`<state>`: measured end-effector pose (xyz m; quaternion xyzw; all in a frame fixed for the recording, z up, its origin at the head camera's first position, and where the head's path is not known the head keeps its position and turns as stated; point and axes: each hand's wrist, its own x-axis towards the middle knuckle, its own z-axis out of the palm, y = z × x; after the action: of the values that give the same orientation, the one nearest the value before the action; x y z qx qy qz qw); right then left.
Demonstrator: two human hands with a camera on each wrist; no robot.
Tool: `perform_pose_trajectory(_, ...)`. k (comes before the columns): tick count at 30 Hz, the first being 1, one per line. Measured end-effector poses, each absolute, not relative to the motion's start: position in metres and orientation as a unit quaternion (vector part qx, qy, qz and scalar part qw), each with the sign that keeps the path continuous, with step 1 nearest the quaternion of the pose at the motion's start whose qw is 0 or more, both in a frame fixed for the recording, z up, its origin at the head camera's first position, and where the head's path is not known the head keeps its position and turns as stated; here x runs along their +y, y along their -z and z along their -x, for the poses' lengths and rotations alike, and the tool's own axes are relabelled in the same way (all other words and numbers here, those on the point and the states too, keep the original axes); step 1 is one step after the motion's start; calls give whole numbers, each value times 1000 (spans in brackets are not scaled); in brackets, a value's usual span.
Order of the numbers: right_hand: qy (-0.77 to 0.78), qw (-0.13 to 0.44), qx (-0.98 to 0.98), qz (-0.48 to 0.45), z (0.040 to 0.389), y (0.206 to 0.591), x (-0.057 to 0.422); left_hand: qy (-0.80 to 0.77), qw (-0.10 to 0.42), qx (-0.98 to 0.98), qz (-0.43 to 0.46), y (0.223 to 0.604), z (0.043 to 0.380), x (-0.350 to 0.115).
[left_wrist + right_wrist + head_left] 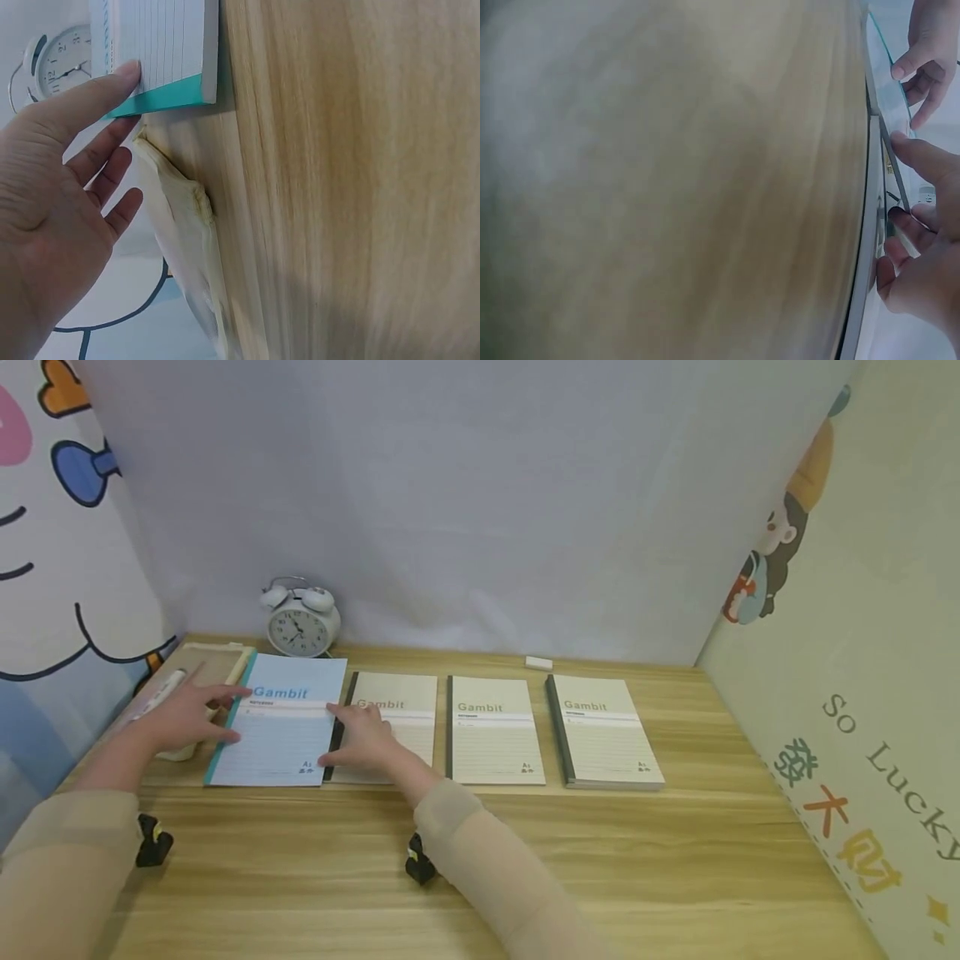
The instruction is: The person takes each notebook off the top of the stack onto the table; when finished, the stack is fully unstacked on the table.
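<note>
Blue notebook [288, 739]: located left of three cream notebooks [495, 747] lying on the desk [300, 902], in front of the alarm clock [302, 625]. Left hand [183, 720]: fingers slightly spread, pinching the teal spine [215, 762]. Right hand [369, 737]: thumb and fingers pinching the opposite edge

Across the head view, taken as a clock face, count one blue notebook [281, 735] between eight and nine, and three dark-spined notebooks at eight [408, 731], six [495, 735] and four [607, 739] (the last looks thick, so it may be more than one). Two hands: left hand [183, 718] near nine, right hand [367, 739] at eight. One alarm clock [300, 625], past nine; one white block [538, 663] at three; one white pen [157, 695] at nine.
</note>
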<state>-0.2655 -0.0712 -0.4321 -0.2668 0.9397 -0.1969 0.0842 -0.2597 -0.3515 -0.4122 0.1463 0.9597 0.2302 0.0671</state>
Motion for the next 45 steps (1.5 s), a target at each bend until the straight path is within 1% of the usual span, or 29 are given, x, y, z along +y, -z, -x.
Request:
perform_pose_trajectory(4,178,84,943,268,265,436,-72,-224,90,963,-123,416,260,-352)
perform_pose_trajectory(8,169,82,944,271,264,437,-73,-213,97,965,-117,418,260,-352)
perform_pose_trajectory(15,170,83,934,304,265,429,-68,-184,77,970,-139,417,264,-355)
perform_pose_trajectory(21,198,91,915,341,265,416,-54,-167,61,973,-145,403,266,-346)
perform_pose_trajectory(26,224,99,903,354,262,404,-37,-126,36,978,-164,385,264,-323)
perform_pose_trajectory(31,220,78,897,376,263,389,-12,-99,1,977,-191,365,258,-295)
perform_pose_trajectory(38,222,60,895,382,268,371,28,-86,-25,977,-196,335,248,-260)
perform_pose_trajectory(45,212,51,895,390,267,347,77,-107,-53,960,-252,322,243,-222)
